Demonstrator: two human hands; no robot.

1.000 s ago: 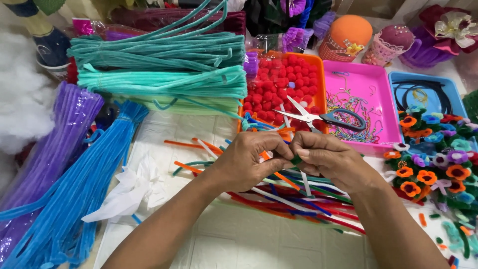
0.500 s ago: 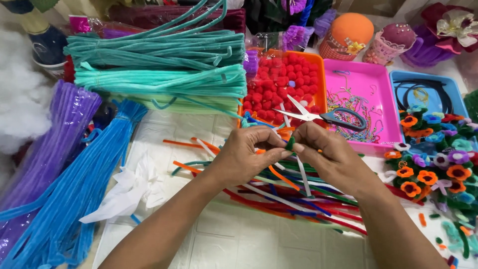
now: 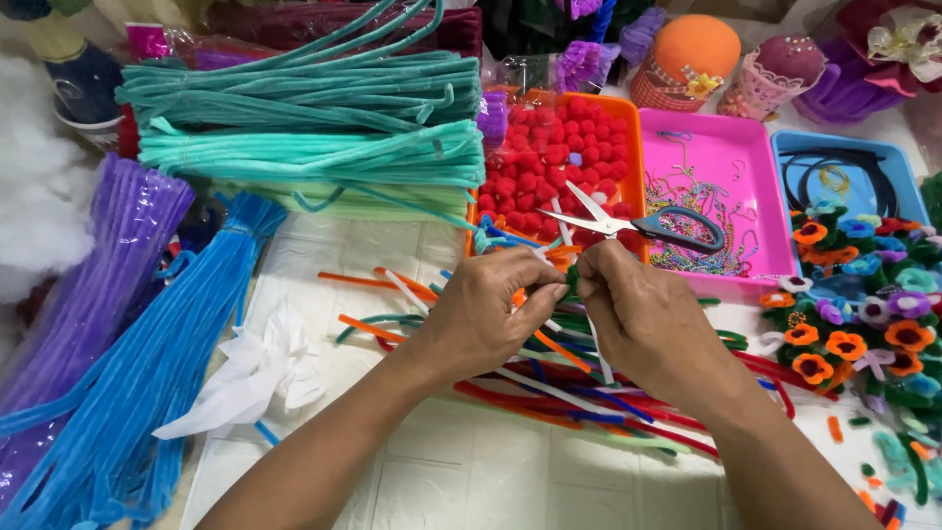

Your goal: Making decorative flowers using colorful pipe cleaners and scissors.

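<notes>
**Craft supplies crowding the bench**

A stack of teal and mint pipe-cleaner bundles (image 3: 304,128) lies at the top left. Below it, a blue bundle (image 3: 157,363) and a purple bundle in clear wrap (image 3: 93,285) slant toward the near left corner, with white stuffing (image 3: 39,196) beside them. A crumpled white scrap (image 3: 245,378) rests on the bench (image 3: 471,471). An orange tray (image 3: 631,147) holds red pom-poms (image 3: 559,147); scissors (image 3: 648,226) with dark handles lie across it and the pink tray (image 3: 756,147) of bead chains. A blue tray (image 3: 908,186) sits farther right, near a heap of small pipe-cleaner flowers (image 3: 854,314).
</notes>
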